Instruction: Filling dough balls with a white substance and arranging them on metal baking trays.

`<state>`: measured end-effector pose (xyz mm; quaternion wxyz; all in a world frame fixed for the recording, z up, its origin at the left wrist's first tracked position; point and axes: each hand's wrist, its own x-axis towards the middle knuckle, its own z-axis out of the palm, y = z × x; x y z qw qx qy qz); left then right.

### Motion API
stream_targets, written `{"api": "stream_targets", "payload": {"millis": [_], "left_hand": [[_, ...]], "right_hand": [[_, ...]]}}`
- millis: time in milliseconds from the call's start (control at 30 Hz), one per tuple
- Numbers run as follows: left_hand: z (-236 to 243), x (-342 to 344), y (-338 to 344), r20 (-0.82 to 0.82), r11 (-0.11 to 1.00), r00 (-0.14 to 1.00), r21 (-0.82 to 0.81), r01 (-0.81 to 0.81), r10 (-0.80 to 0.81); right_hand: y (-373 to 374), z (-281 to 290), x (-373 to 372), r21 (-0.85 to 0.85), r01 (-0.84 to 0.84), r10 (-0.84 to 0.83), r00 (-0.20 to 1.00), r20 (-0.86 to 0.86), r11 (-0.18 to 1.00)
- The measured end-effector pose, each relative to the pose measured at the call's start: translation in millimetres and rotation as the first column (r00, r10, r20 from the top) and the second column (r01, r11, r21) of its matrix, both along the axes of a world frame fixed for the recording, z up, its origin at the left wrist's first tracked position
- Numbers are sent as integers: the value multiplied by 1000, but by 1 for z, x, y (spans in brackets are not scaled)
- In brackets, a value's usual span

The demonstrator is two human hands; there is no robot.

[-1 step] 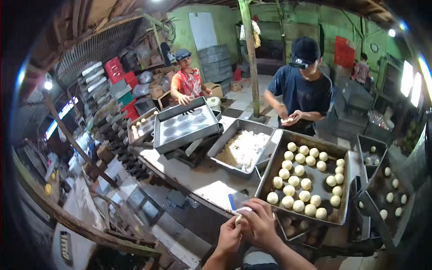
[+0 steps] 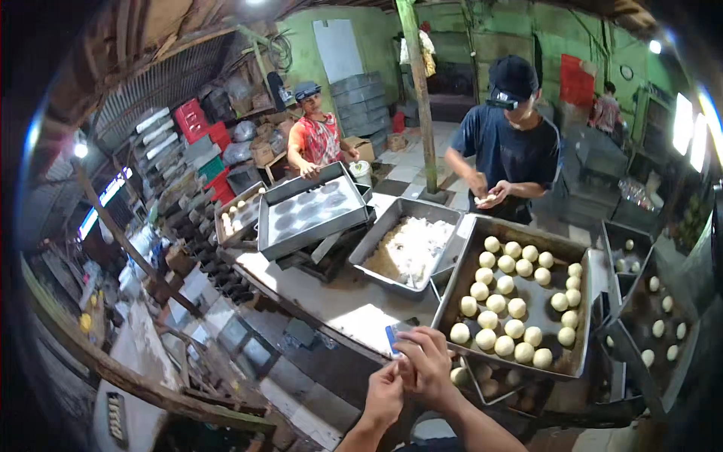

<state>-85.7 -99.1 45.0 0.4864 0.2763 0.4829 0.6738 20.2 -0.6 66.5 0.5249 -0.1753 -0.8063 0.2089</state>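
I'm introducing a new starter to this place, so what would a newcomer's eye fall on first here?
Probably the pale round balls in the big tray, right of centre. Next, the wearer's left hand and right hand, close together at the lower middle; whatever they pinch is hard to make out. Beyond them, a grey tub of white, powdery stuff stands mid-picture.

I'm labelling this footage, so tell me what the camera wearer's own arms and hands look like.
The ungloved left hand and ungloved right hand join a bare left forearm and bare right forearm, with no sleeves in view. No watch, bracelet, cable or marking shows; a thin ring would be too small to tell.
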Motion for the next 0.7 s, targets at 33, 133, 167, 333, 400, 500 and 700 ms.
{"api": "stream_targets", "payload": {"millis": [33,133,167,333,400,500,700], "left_hand": [[7,-7,9,-207,997,976,-15,-70,65],[20,-64,9,-97,978,992,-179,-102,86],[25,-85,6,-109,975,994,-219,-47,23],[8,-147,45,-32,961,998,-270,-53,46],[-30,-154,63,-186,939,976,-342,43,-112],[-28,-196,103,150,957,985,-263,119,-81],[-49,-353,138,471,987,881,-155,37,41]], "right_hand": [[19,-12,-21,-17,-45,43,993,-105,999],[31,-35,-70,-27,-135,133,988,-82,990],[32,-36,-80,-57,-161,158,986,-52,985],[45,-27,-134,-195,-30,12,996,-91,980],[61,-46,-158,-204,36,-50,997,-64,978],[96,-64,-199,-206,107,-118,992,-42,973],[236,-110,-274,-118,533,-403,751,524,838]]}}
